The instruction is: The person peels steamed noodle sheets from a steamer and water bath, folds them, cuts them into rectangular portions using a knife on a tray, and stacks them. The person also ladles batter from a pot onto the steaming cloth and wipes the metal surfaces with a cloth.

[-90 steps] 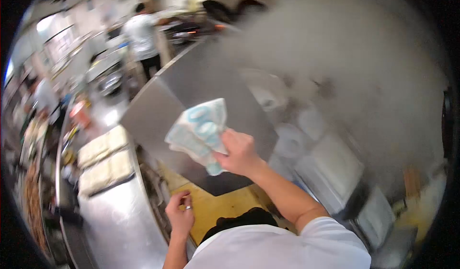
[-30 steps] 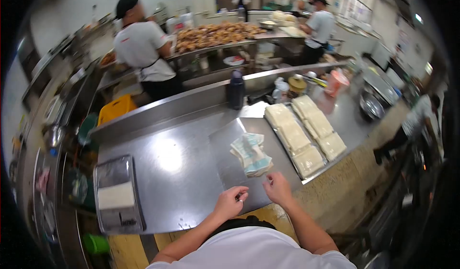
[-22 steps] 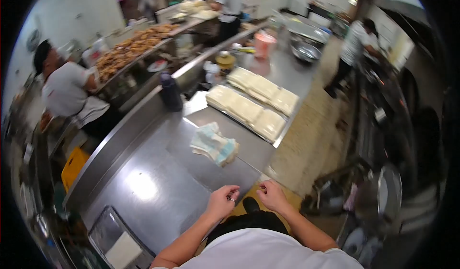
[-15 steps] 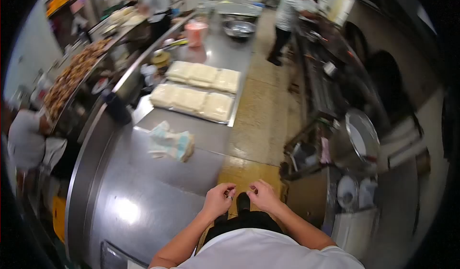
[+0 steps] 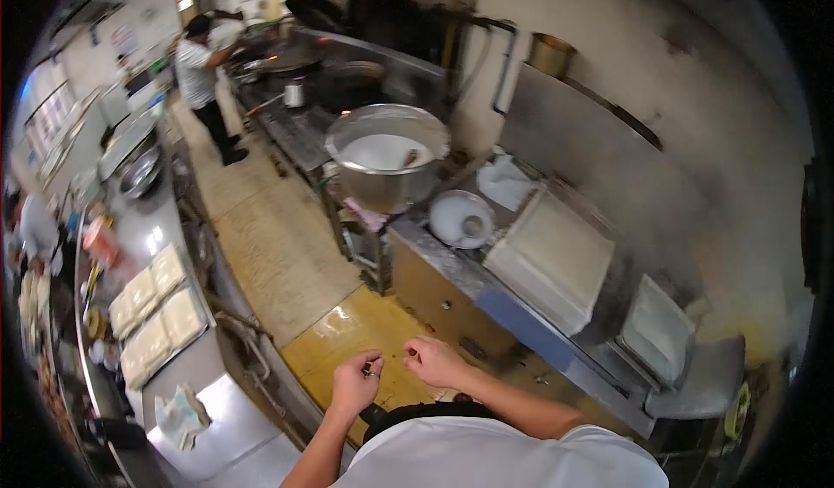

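My left hand (image 5: 354,384), with a ring on one finger, is held in front of my waist with its fingers curled; whether anything is in them is too small to tell. Close beside it, my right hand (image 5: 434,362) has its fingers bent inward and likewise shows nothing I can name. Both are above the yellow floor and touch no surface. On the steel counter to the left lies a crumpled white and light-blue cloth (image 5: 182,416). Beyond it, flat pale packs (image 5: 167,332) in clear wrapping fill a tray in two rows.
To the right stand a large metal pot (image 5: 388,154) with white contents, a white bowl (image 5: 461,220), a big white-covered tray (image 5: 556,258) and a smaller tray (image 5: 658,330). Steam hangs at the right. A co-worker (image 5: 204,84) stands by the stoves; another person is at far left.
The view has swung right, from the counter to the pot and trays. Earlier my right hand held the cloth over a metal sheet; since then the cloth lies on the counter.
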The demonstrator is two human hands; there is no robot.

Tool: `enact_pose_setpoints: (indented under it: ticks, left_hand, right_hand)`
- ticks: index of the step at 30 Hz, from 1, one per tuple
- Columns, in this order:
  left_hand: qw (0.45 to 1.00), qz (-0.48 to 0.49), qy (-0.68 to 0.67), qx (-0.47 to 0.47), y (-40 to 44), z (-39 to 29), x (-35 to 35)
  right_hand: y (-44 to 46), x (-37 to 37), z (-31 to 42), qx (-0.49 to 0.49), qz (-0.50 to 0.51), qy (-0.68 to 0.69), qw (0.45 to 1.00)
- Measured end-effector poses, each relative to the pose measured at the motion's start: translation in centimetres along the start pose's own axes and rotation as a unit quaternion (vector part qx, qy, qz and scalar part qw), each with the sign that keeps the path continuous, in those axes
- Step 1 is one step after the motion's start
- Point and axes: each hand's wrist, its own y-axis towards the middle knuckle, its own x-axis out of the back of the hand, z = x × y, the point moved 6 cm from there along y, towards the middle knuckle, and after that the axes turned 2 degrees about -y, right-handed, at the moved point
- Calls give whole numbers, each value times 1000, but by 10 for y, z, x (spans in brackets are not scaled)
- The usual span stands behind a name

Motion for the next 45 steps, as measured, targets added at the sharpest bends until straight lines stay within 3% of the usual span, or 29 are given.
enact_pose_setpoints:
  ticks: [5,8,14,17,20,26,29,33,39,43,45]
  left_hand:
    - [995,74,31,-60,16,-57,-96]
    - [991,117,14,-66,11,-81,-157]
    - [979,186,5,-78,0,-99,-279]
    - [968,233,54,-81,-6,-137,-328]
    - [947,293,58,-115,-11,-168,-378]
    - [870,410,151,-229,-23,-164,-473]
    - [849,415,142,-294,-39,-208,-490]
    - [845,435,90,-297,-45,-228,-511]
    - [841,463,93,-265,-30,-222,-526]
    - [842,461,115,-254,-7,-218,-529]
    - [851,456,106,-240,8,-219,-529]
  right_hand:
    - [-60,57,-79,-42,-76,11,996]
    - [-94,84,-126,-82,-98,6,992]
    - [-153,128,-215,-68,-169,32,983]
    - [-186,154,-251,-127,-163,73,976]
    - [-230,193,-274,-162,-200,91,962]
    - [-318,209,-338,-280,-295,64,912]
    - [-348,216,-342,-319,-313,53,893]
    - [-373,224,-362,-354,-354,56,864]
    - [-395,276,-398,-398,-421,-50,814]
    - [-400,279,-449,-417,-404,-119,806]
    - [-398,274,-464,-466,-320,-140,813]
